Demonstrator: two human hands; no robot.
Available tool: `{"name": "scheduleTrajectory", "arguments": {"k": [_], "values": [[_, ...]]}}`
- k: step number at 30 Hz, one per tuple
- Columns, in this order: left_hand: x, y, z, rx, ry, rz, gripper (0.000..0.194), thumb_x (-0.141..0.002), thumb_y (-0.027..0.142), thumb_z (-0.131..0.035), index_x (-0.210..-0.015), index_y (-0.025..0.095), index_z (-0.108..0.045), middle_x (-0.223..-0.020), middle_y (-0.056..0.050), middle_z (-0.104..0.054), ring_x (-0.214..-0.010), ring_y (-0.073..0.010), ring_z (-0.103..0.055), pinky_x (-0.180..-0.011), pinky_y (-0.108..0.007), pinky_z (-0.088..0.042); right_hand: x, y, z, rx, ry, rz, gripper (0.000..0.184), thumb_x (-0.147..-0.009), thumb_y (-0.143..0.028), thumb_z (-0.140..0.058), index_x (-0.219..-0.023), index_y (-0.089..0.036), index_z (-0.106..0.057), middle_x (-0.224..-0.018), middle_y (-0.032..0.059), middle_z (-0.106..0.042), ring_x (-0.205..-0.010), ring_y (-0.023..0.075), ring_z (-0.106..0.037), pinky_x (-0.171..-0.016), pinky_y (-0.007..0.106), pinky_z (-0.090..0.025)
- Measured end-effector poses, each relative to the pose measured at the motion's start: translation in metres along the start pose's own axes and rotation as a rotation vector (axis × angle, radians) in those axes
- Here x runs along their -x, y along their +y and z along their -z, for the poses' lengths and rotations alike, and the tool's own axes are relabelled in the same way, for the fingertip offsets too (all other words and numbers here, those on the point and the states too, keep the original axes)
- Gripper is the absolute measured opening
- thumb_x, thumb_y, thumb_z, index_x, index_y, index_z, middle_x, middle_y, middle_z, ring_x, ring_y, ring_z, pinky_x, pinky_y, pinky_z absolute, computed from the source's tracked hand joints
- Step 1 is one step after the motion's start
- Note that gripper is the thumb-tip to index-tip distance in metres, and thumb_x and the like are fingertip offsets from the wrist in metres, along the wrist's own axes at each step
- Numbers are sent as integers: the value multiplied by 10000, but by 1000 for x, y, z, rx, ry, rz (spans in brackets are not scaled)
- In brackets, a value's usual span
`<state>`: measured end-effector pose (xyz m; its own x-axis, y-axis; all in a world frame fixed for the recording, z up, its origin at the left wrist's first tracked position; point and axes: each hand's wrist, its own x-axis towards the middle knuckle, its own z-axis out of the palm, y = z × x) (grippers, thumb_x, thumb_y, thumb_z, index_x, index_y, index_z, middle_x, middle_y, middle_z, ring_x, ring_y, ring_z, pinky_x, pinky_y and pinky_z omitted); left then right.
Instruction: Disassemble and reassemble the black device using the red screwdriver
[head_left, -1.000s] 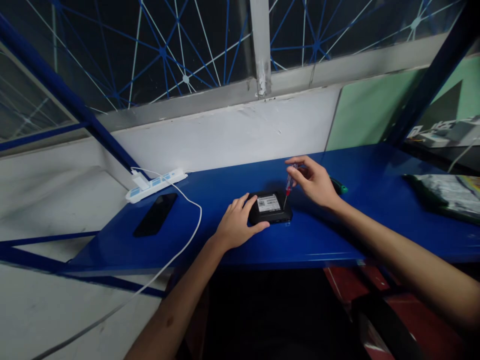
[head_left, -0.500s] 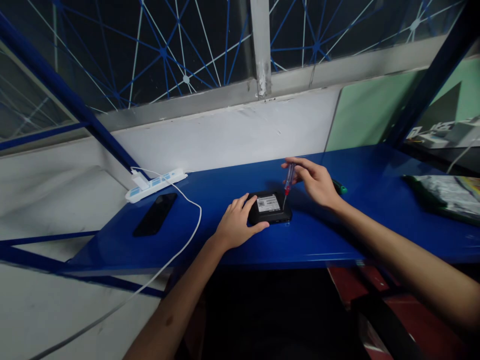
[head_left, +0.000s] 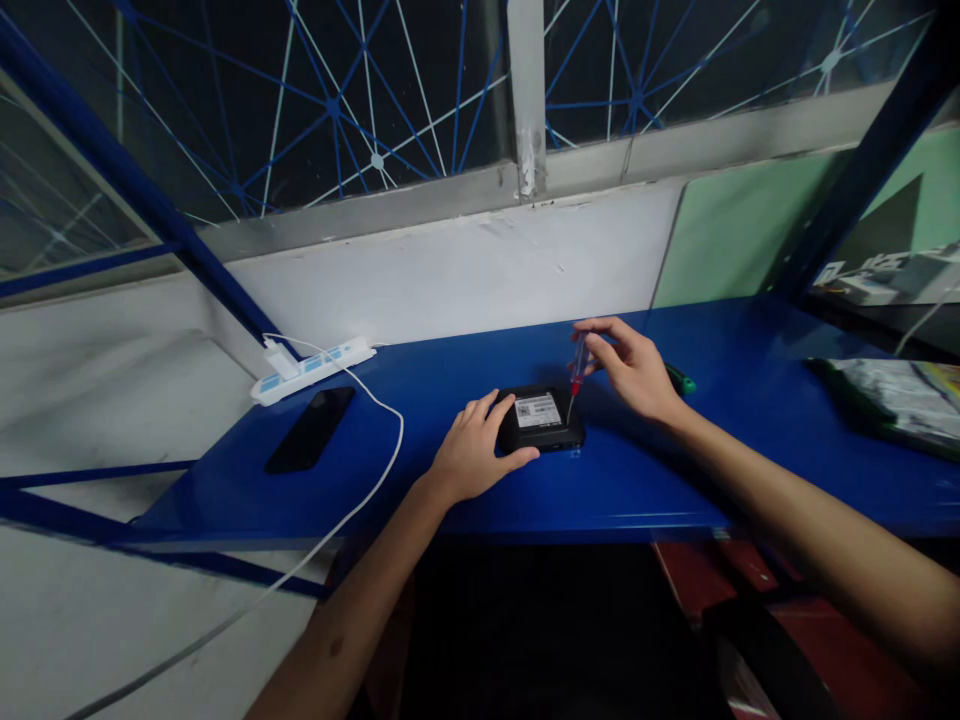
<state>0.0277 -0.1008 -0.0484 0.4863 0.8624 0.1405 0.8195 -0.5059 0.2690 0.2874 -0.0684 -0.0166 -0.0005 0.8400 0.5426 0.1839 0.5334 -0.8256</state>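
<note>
A small black device [head_left: 559, 438] with rounded corners and a white printed label [head_left: 537, 410] lies flat on the blue table. My left hand [head_left: 480, 445] grips its left side, thumb along the near edge and fingers over the top. In my right hand [head_left: 626, 368] is a screwdriver [head_left: 578, 370] with a clear handle and a red collar, held upright and slightly tilted. Its tip meets the device near the right corner; the screw itself is too small to see. Just behind my right hand lies a green-handled tool [head_left: 682, 379], partly hidden by the hand.
A black phone [head_left: 310, 430] lies on the left of the blue table [head_left: 450, 510]. Behind it sits a white power strip [head_left: 311, 370], its white cable [head_left: 390, 460] looping over the front edge. At the right lies a plastic-wrapped packet [head_left: 892, 400]. Blue posts frame both sides.
The view has shifted very slightly. My right fingers have changed position a little around the screwdriver handle, while my left hand and the device stay in place.
</note>
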Motion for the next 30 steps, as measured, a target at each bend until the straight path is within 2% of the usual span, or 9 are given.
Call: {"name": "scheduleTrajectory", "arguments": {"k": [3,6,12,16,19,21,26,30], "values": [[0,1,1,6,-14,8,857,-886,765,-481,-1543,243,-309,-1623,-132,-299,-1479,-352,-293,-1177,-541,-289,0,1,0,-39,-16,-28,334,-953,-467,-544,-1167,-234,-653,-1102,77,-729,-790,178,-714,-675,363,-621],[0,1,2,-5,-18,12,860,-889,764,-471,-1544,229,-311,-1622,-135,-299,-1479,-349,-294,-1182,-538,-286,0,1,0,-14,-19,-23,357,-947,-457,-563,-1206,-225,-643,-1092,84,-720,-776,171,-704,-681,360,-621],[1,2,2,-21,-15,-6,892,-879,763,-482,-1553,211,-294,-1622,-143,-292,-1475,-358,-293,-1176,-535,-298,2,-3,-1,82,2,53,327,-891,-440,-657,-1145,-236,-659,-899,29,-634,-667,129,-607,-586,305,-577],[3,1,2,-24,-14,-27,847,-907,708,-478,-1565,216,-270,-1624,-137,-287,-1482,-356,-279,-1185,-532,-287,2,-4,-1,44,-41,30,332,-920,-427,-604,-1190,-242,-654,-1047,63,-663,-719,137,-633,-616,321,-591],[4,2,2,-21,-16,-23,817,-922,655,-489,-1567,205,-271,-1624,-140,-283,-1483,-356,-274,-1192,-532,-279,3,-4,0,34,-81,6,388,-921,-393,-602,-1278,-241,-627,-1050,69,-686,-702,137,-643,-625,330,-599],[4,3,2,-20,1,-30,810,-912,648,-512,-1555,204,-299,-1614,-138,-304,-1470,-356,-297,-1189,-533,-285,3,-4,1,34,-46,12,437,-916,-391,-617,-1328,-248,-599,-1034,64,-696,-677,134,-648,-609,324,-599],[2,7,3,-5,21,-108,818,-865,715,-558,-1514,252,-377,-1583,-112,-373,-1425,-357,-368,-1168,-547,-310,1,-5,-8,-63,158,79,451,-905,-400,-649,-1334,-279,-581,-1036,52,-684,-685,144,-692,-589,314,-609],[2,8,3,-4,28,-111,822,-859,744,-546,-1502,253,-398,-1569,-114,-394,-1413,-354,-382,-1157,-541,-322,0,-7,-30,-59,109,73,381,-925,-397,-625,-1292,-304,-587,-1048,42,-685,-667,134,-687,-600,319,-604]]}}
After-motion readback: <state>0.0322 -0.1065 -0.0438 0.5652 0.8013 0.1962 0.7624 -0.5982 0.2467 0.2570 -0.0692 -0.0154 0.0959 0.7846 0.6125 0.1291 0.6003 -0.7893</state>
